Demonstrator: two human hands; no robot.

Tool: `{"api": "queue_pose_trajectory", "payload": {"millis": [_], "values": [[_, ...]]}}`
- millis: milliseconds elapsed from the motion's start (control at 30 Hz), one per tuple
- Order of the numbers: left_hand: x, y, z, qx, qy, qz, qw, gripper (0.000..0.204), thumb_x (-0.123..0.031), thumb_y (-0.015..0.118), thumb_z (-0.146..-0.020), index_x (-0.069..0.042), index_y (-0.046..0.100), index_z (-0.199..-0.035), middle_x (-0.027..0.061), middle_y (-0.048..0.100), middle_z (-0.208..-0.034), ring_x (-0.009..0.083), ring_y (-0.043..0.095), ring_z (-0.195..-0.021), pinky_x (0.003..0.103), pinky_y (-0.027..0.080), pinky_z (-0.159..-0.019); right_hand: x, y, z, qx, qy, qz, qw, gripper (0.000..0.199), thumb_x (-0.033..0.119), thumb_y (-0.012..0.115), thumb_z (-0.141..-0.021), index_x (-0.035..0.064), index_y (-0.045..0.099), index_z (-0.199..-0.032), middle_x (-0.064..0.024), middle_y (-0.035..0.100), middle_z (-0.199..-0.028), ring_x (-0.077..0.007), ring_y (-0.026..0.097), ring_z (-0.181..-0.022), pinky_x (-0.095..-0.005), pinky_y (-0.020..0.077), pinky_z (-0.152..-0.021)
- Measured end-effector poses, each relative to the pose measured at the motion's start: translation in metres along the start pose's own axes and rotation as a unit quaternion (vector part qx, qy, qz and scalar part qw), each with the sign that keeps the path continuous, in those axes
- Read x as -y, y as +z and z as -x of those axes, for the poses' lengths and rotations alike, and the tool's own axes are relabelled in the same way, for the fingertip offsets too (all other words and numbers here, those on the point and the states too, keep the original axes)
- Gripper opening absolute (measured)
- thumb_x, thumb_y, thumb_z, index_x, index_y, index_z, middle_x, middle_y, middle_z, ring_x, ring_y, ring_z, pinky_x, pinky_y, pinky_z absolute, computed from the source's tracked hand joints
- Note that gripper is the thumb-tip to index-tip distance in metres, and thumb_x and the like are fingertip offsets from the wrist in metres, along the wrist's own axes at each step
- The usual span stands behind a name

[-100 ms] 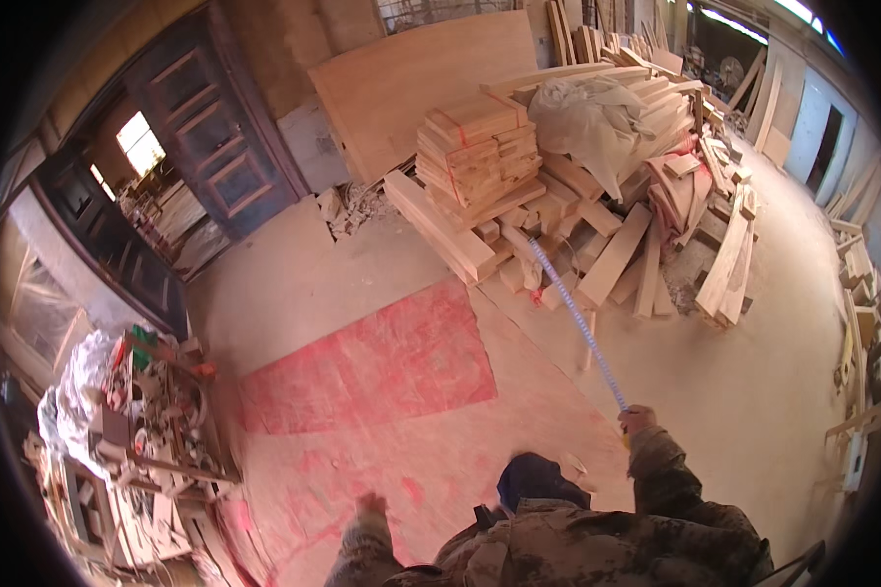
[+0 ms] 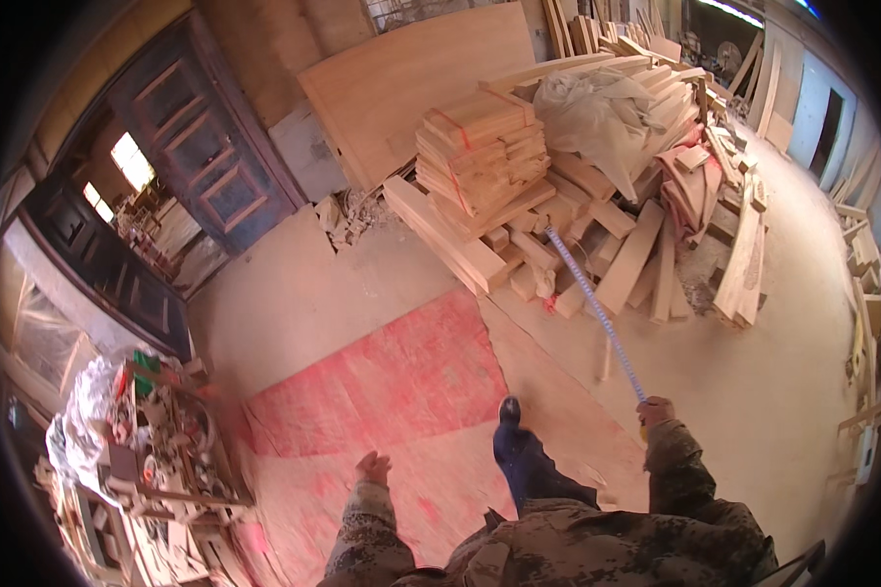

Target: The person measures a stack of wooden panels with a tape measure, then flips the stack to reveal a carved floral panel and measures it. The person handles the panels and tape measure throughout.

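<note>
Measuring tape [image 2: 598,307], long axis forward-left toward woodpile [image 2: 631,259]; right fingers [image 2: 657,409] clamp it, left fingers [image 2: 368,462] apart.

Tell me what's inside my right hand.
A small yellow part shows at the edge of your right hand, and a long striped tape runs out toward the wood pile. Whatever else is inside is covered by your fingers.

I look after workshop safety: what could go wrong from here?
The tape measure extended from the right hand could snag among the loose lumber. The shoe at the edge of the red floor covering might catch or slip. The board stack atop the lumber could shift if bumped.
</note>
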State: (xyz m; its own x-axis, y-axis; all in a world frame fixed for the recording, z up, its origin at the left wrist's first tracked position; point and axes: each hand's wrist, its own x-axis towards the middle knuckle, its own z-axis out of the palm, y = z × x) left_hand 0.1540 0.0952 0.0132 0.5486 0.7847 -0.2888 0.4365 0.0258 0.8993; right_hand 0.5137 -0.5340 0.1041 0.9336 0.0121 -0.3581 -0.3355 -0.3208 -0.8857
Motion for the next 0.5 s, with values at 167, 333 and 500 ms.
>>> {"api": "queue_pose_trajectory", "payload": {"millis": [167, 333, 500], "values": [[-0.139, 0.088, -0.158, 0.063, -0.029, 0.144, 0.987, 0.05, -0.011, 0.07, -0.097, 0.011, 0.054, -0.139, 0.0226, 0.075, -0.107, 0.0277, 0.075, -0.085, 0.038, 0.062, -0.071, 0.103, 0.094, -0.152, -0.058, -0.007, 0.016, 0.998, 0.016, 0.011, 0.068, -0.084, 0.0018, 0.074, -0.073, -0.0056, 0.065, -0.061, -0.017, 0.06, -0.053, -0.0359, 0.0445, -0.049], [-0.259, 0.131, -0.274, 0.109, -0.035, 0.011, 0.993, 0.047, -0.017, 0.072, -0.095, 0.012, 0.063, -0.13, 0.0186, 0.076, -0.102, 0.0217, 0.073, -0.083, 0.037, 0.059, -0.07, 0.268, 0.168, -0.277, -0.052, -0.069, 0.079, 0.993, 0.021, 0.017, 0.069, -0.083, -0.0016, 0.071, -0.075, -0.0105, 0.062, -0.059, -0.0187, 0.062, -0.057, -0.0397, 0.0473, -0.054], [-0.412, 0.187, -0.442, 0.119, 0.113, -0.1, 0.981, 0.024, -0.022, 0.071, -0.096, 0.0, 0.078, -0.101, -0.0015, 0.069, -0.083, 0.0074, 0.058, -0.077, 0.028, 0.05, -0.07, 0.412, 0.226, -0.372, -0.082, -0.152, 0.232, 0.957, 0.024, 0.021, 0.068, -0.085, -0.0015, 0.073, -0.08, -0.0162, 0.065, -0.063, -0.0282, 0.07, -0.063, -0.0442, 0.0515, -0.06]]}}
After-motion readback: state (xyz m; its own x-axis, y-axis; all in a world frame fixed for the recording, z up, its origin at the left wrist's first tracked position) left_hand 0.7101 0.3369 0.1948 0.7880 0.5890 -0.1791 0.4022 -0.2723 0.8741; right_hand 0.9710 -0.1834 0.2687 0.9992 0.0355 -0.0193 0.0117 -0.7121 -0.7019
